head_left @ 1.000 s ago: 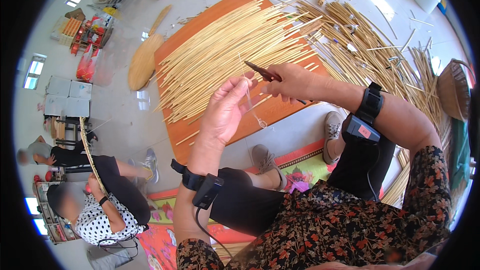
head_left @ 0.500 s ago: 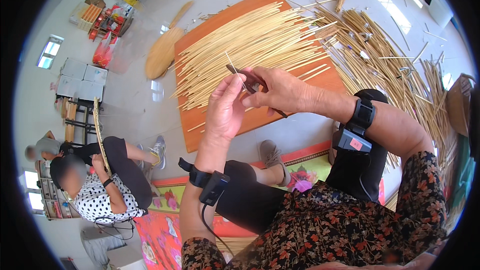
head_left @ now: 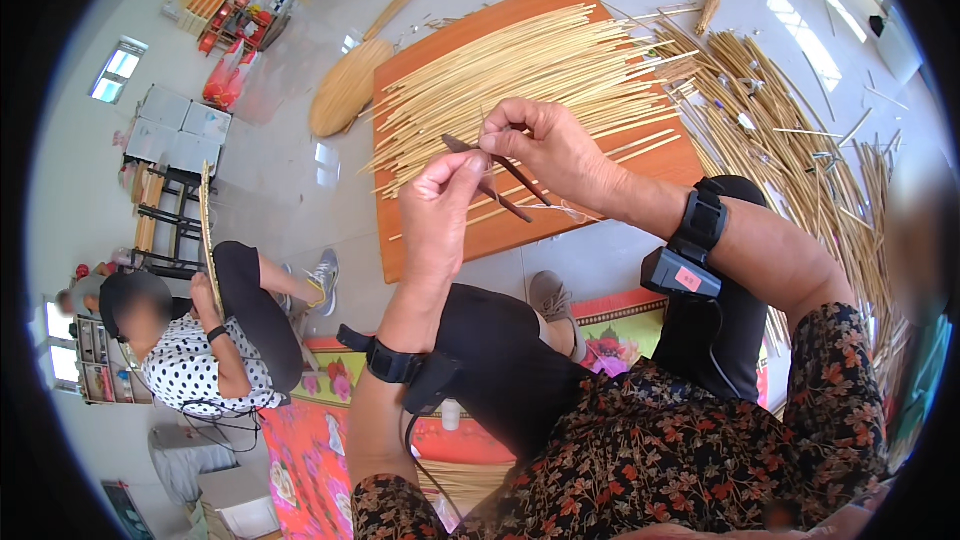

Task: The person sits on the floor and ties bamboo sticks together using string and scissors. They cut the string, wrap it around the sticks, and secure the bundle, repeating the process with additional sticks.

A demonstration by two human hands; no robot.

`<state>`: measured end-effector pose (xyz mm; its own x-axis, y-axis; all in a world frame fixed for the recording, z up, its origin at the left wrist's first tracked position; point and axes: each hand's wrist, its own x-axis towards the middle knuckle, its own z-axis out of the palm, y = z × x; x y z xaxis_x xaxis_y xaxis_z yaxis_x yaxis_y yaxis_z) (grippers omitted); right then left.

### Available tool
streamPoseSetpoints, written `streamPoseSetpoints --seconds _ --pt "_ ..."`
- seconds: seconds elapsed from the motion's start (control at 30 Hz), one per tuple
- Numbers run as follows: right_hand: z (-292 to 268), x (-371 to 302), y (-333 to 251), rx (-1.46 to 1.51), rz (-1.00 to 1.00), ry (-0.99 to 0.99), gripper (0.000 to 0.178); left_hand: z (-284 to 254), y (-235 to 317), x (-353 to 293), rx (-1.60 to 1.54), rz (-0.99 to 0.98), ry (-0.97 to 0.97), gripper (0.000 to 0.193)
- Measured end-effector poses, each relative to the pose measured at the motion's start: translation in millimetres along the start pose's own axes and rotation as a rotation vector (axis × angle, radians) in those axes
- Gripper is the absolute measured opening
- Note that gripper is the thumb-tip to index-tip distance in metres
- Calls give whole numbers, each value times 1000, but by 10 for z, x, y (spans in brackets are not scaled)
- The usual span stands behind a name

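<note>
Above a low orange-brown board (head_left: 400,250), my hands meet fingertip to fingertip. My left hand (head_left: 437,205) is closed in a pinch at a dark brown two-handled tool (head_left: 519,177), shaped like pliers or scissors. Its pointed end sticks out at the upper left, and its two handles spread down to the right. Just above the tool, thumb and forefinger of my right hand (head_left: 545,145) are pinched together; what they grip is too small to make out. White thread (head_left: 568,210) hangs loose near the handle ends. Many pale stalks (head_left: 510,70) lie side by side across the board.
Loose straw stalks (head_left: 790,130) litter the floor at right. A flat, straw-coloured paddle shape (head_left: 345,90) lies left of the board. At left another person (head_left: 215,365) sits holding a long strip (head_left: 209,230). A flowered mat (head_left: 330,390) spreads beneath me.
The tool's handles have come out of my right palm and now point freely down to the right. My right hand has shifted up to a fingertip pinch.
</note>
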<state>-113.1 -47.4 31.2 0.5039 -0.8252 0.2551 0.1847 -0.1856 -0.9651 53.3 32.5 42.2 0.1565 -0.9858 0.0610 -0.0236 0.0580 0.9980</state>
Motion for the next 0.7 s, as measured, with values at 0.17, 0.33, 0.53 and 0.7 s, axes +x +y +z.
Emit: streamPoseSetpoints --seconds 0.17,0.33,0.53,0.7 --pt "-48 21 -58 176 179 -131 12 -377 54 -66 -71 -45 183 21" --pt "-83 -9 -81 355 320 -140 12 -737 -110 -88 -165 -67 286 22" --pt "-139 23 -27 394 309 -214 11 -949 -213 -144 -219 -92 367 21" --pt "-71 17 -39 357 337 -204 10 -985 -228 -192 -247 -105 391 24"
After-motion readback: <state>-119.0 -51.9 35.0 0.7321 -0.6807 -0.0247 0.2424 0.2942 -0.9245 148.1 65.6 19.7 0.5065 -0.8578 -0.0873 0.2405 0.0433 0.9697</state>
